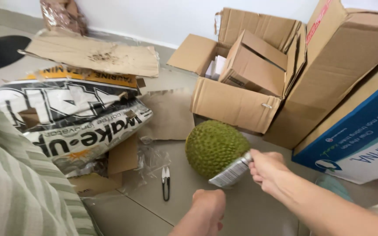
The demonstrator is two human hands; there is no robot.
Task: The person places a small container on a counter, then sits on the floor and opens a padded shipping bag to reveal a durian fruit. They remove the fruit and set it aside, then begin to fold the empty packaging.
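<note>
**Knife on durian, floor level**

We have the durian (216,147) sitting on the tiled floor (250,209), just in front of the open box (237,105). Our right hand (265,168) is closed around a knife handle; the blade (231,173) rests against the fruit's lower right side, angled down and left. We judge that low grip keeps the fingers off the spikes. Our left hand (208,209) is curled into a loose fist near the blade tip, holding nothing, just short of the fruit, likely kept back from the husk.

Around it:
- Small black snips (166,182) lie on the floor left of the durian, apart from both hands.
- Crumpled clear plastic (147,159) and a brown paper sheet (169,114) sit between snips and the printed sack (75,118).
- Flat cardboard (92,54) lies on the sack.
- Tall carton (342,65) and a blue box (364,126) crowd the right side.

The boxes hem in the back and right; the near floor is free of things.
</note>
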